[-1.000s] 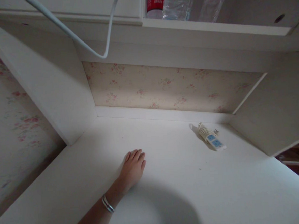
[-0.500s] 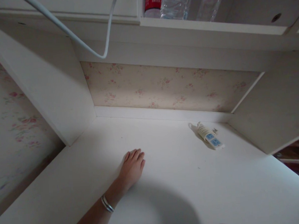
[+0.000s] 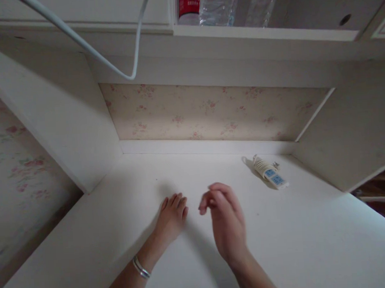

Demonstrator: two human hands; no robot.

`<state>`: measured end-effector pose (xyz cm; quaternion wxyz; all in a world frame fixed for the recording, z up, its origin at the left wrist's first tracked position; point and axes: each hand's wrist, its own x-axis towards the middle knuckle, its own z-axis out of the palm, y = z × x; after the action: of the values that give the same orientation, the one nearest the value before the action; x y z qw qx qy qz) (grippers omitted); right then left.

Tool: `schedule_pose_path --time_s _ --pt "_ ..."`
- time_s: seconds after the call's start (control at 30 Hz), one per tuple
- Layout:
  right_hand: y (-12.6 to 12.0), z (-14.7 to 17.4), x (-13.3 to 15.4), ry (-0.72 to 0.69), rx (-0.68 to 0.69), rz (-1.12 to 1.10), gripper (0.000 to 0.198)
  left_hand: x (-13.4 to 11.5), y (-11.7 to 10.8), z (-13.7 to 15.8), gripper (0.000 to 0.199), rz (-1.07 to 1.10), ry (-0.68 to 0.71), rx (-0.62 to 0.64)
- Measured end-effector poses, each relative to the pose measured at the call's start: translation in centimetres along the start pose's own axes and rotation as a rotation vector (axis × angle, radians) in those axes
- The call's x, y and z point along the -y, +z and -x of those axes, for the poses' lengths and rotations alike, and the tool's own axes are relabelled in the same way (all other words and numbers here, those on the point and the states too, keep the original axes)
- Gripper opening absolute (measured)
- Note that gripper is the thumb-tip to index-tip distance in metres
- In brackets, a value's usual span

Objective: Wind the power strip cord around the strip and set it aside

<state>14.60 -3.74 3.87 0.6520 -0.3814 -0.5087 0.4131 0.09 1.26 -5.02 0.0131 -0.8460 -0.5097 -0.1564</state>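
My left hand (image 3: 171, 215) lies palm down on the white desktop (image 3: 125, 217), fingers stretched out, with nothing in it. A silver bangle (image 3: 141, 267) circles that wrist. To its right, my right hand (image 3: 226, 222) is raised above the desktop, its fingers loosely bent to the left. A small gap shows between thumb and fingers, and no object is visible there. Beyond my right hand, toward the back right, a white power strip (image 3: 273, 177) with blue socket faces lies with its cord wound around it.
Overhead, a shelf (image 3: 264, 34) holds a red-labelled bottle (image 3: 189, 5) and clear plastic bottles (image 3: 218, 5). A pale cable (image 3: 85, 42) hangs in a loop at upper left. Side panels (image 3: 63, 117) bound the desk, with floral wallpaper (image 3: 210, 112) behind.
My right hand has come up from the bottom edge to beside my left hand. The left hand stays in place on the desktop. The view has shifted slightly.
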Motion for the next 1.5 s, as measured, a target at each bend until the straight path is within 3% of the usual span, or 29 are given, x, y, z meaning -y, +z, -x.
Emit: schedule_pose_path --time_s 0.2,0.3,0.83,1.5 --pt "1.0 -2.1 -8.5 0.305 0.051 0.128 0.031 0.1 -0.5 -0.1 0.039 0.005 0.011 0.071" --pt "0.9 -2.2 -10.6 0.341 0.088 0.126 0.034 0.1 -0.6 -0.1 0.044 0.023 0.001 0.089" --pt "0.2 -1.8 -10.6 0.27 0.218 0.308 0.036 0.0 -0.6 -0.2 0.048 0.064 -0.03 0.132" --pt "0.1 -1.7 -10.6 0.247 0.248 0.366 0.035 0.1 -0.8 0.0 0.047 0.085 -0.024 0.111"
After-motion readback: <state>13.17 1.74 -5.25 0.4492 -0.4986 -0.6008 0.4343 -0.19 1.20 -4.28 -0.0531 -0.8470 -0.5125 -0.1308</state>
